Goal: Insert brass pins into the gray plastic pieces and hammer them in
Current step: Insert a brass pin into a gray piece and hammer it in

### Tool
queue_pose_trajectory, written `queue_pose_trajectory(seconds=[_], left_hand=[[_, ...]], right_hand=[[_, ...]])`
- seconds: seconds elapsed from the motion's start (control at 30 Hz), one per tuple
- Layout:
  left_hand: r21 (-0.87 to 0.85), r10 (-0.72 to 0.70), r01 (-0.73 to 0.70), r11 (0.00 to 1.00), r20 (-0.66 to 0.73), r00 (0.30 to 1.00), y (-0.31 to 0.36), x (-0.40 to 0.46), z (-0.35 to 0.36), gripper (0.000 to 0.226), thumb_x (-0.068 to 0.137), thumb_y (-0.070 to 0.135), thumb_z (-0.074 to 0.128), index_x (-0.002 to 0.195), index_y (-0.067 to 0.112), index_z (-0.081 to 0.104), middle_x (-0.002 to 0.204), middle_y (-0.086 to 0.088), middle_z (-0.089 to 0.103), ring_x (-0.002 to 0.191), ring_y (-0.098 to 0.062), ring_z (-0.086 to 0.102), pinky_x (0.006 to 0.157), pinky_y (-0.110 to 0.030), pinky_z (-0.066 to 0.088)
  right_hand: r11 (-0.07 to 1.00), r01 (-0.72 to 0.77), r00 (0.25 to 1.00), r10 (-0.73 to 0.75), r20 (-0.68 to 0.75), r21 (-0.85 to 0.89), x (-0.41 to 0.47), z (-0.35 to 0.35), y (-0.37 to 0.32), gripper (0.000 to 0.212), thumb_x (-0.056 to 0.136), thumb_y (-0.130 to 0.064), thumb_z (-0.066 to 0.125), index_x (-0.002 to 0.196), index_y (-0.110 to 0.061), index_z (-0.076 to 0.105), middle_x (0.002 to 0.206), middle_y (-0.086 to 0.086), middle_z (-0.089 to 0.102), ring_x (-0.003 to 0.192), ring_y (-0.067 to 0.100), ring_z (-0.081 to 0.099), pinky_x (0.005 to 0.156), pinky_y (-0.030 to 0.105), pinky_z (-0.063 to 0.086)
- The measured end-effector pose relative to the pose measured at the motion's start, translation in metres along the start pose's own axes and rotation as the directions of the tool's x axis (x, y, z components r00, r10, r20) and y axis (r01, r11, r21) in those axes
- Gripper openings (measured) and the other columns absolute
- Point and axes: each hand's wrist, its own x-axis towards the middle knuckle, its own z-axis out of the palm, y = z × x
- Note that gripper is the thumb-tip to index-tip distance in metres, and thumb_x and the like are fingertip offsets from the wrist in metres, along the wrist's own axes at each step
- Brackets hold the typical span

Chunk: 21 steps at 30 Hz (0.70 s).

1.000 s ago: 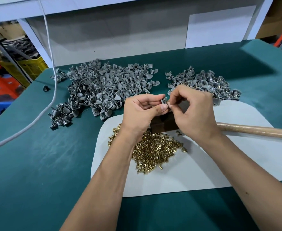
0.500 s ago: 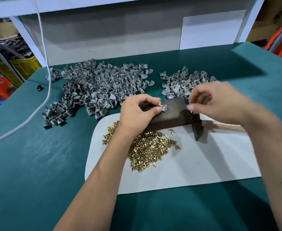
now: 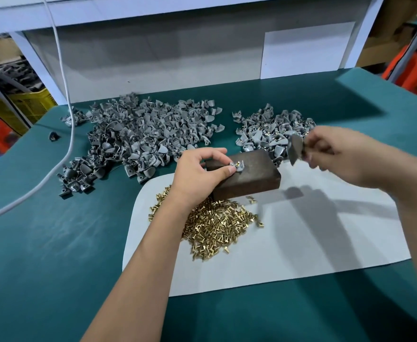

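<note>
Left hand [image 3: 197, 171] is pinching a small gray plastic piece [image 3: 237, 166] between thumb and forefinger, pressing it flat on top of the dark brown rectangular block [image 3: 251, 176] at the centre of the frame. A short brass pin [image 3: 237, 164] is standing upright in that piece, its head poking up proud, so the inserting looks done and the hammering is the step in hand. Over at the right of the frame, the right hand [image 3: 335, 154] is curled around the handle of a hammer, and the blurred gray metal hammer head [image 3: 295, 149] is hanging in the air, up and to the right of the block, well clear of the pin. The handle itself is hidden in the fist.

Below the block, a loose heap of brass pins [image 3: 217, 225] is lying on the white rounded mat [image 3: 301, 243] that covers part of the green tabletop [image 3: 54, 243]. A big pile of gray plastic pieces [image 3: 140, 137] is spreading across the upper left, and a smaller pile [image 3: 271, 132], some showing brass, is sitting at the upper right, likely the finished ones.

Next move, by my reckoning: a short, square tap on the pin head, landing just beside those left fingertips, which are sitting very near the target.
</note>
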Motion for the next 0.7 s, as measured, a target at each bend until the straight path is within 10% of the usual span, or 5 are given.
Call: queue_pose_trajectory(seconds=[0.2,0.33,0.43,0.7], left_hand=[[0.022,0.025,-0.025,0.999,0.008,1.0,0.001,0.0,0.001,0.011,0.081,0.011,0.084,0.079,0.019,0.077,0.118,0.007,0.073,0.106,0.009,0.063,0.078,0.0,0.04],[0.027,0.077,-0.076,0.997,-0.023,0.997,0.0,-0.001,0.0,0.014,0.081,0.009,0.083,0.075,0.019,0.075,0.115,0.007,0.074,0.111,-0.003,0.066,0.096,-0.022,0.048],[0.036,0.159,-0.156,0.987,-0.082,0.984,0.001,-0.001,0.0,0.013,0.082,0.004,0.08,0.076,0.012,0.07,0.108,0.004,0.077,0.103,0.0,0.07,0.094,-0.018,0.053],[0.064,0.278,-0.273,0.96,-0.086,0.957,-0.001,-0.004,0.007,0.016,0.082,0.001,0.077,0.079,0.007,0.063,0.098,0.001,0.078,0.1,-0.003,0.072,0.092,-0.024,0.057]], right_hand=[[0.979,0.201,0.966,-0.204,-0.158,-0.036,0.011,0.019,-0.048,0.02,0.097,-0.03,0.066,0.08,-0.024,0.058,0.073,-0.005,0.065,0.069,0.013,0.059,0.063,0.027,0.046],[0.983,0.082,0.961,-0.122,-0.248,-0.166,0.018,0.029,-0.032,0.01,0.09,-0.023,0.074,0.095,-0.02,0.065,0.08,-0.004,0.068,0.081,0.026,0.062,0.073,0.034,0.051],[0.973,0.031,0.988,-0.064,-0.138,-0.227,0.009,0.011,-0.013,0.014,0.078,-0.014,0.08,0.076,-0.02,0.067,0.068,-0.011,0.065,0.067,0.012,0.059,0.055,0.01,0.037],[0.942,-0.031,0.984,0.088,0.156,-0.333,0.001,0.009,-0.012,0.017,0.071,-0.018,0.088,0.073,-0.026,0.072,0.067,-0.012,0.07,0.064,0.001,0.063,0.056,0.014,0.043]])
